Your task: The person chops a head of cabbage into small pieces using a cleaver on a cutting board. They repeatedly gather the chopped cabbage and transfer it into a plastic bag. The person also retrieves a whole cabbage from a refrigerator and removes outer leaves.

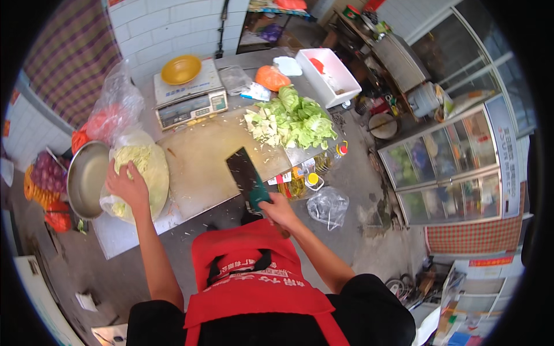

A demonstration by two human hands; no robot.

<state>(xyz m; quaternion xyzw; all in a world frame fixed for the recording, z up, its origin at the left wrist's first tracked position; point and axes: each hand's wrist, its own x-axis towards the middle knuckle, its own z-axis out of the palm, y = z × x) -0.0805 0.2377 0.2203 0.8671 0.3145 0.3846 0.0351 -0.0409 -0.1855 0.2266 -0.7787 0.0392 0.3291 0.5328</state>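
Note:
My right hand (pixel 279 210) grips a cleaver (pixel 242 168) by its handle. The dark blade, green near the handle, is held over the front edge of a worn cutting board (pixel 203 151), pointing away from me. At the left, my left hand (pixel 130 186) is over shredded cabbage (pixel 137 154) in a clear plastic bag (pixel 161 173); its fingers are apart at the shreds. Whether it pinches any is hard to see. A pile of green cabbage leaves (pixel 303 116) and pale cut pieces (pixel 264 127) lies at the board's far right.
A metal basin (pixel 88 181) sits left of the bag. Behind the board stands a scale (pixel 190 97) with a yellow bowl (pixel 181 70) on top. A white foam box (pixel 331 78) is at the back right. Oil bottles (pixel 294 188) stand beyond the table's right front edge.

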